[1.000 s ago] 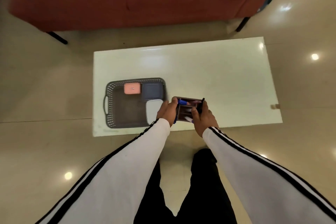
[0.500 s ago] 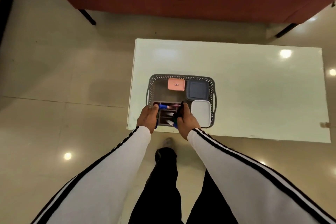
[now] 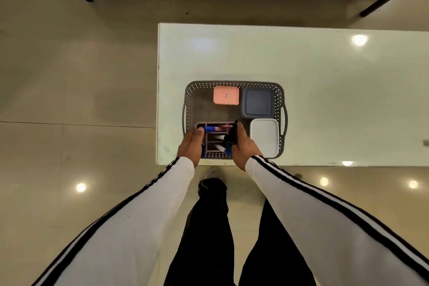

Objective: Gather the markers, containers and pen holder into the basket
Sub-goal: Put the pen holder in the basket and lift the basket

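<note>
Pen holder, gripped by left hand and right hand in the basket, could tilt on release, spilling markers.

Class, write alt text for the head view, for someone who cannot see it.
A person's left hand and right hand hold a pen holder of markers inside a dark basket on a white table. A pink container, blue container and white container lie beside it.
</note>
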